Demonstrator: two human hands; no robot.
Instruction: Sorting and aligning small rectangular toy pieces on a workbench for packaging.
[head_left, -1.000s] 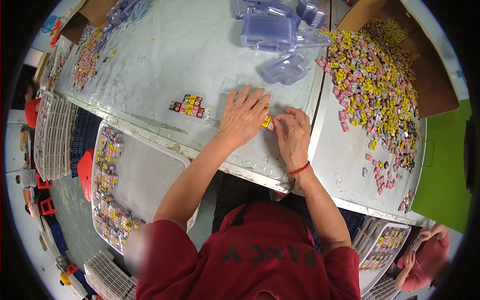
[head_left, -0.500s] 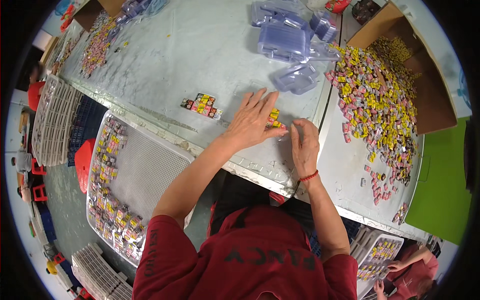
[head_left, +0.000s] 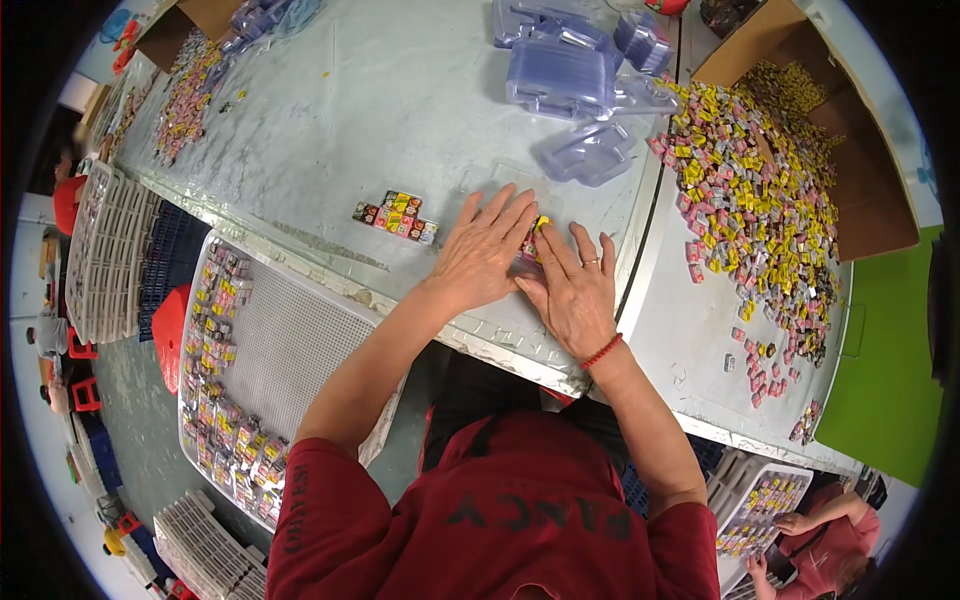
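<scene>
A small cluster of yellow, pink and dark printed little boxes [head_left: 532, 240] lies on the table between my hands, mostly covered by fingers. My left hand [head_left: 485, 250] lies over its left side, fingers stretched out. From the right, my right hand [head_left: 572, 292] reaches in with spread fingers; its fingertips touch the boxes and its thumb comes close to the left hand. Just beyond the left fingers shows the faint outline of a clear plastic piece. Left of my hands sits a stepped block of similar little boxes [head_left: 397, 217], untouched.
Clear plastic trays [head_left: 560, 80] are stacked at the far side. At right, a large pile of little boxes [head_left: 745, 190] spills from a cardboard box [head_left: 870, 170]. A white crate [head_left: 290, 330] with packed sets stands below the table's left edge. Another person [head_left: 830, 545] works at lower right.
My right hand has moved left and onto the little boxes, its fingers now spread over them. My left hand has shifted slightly, its fingers closer together. The whole view has shifted a little.
</scene>
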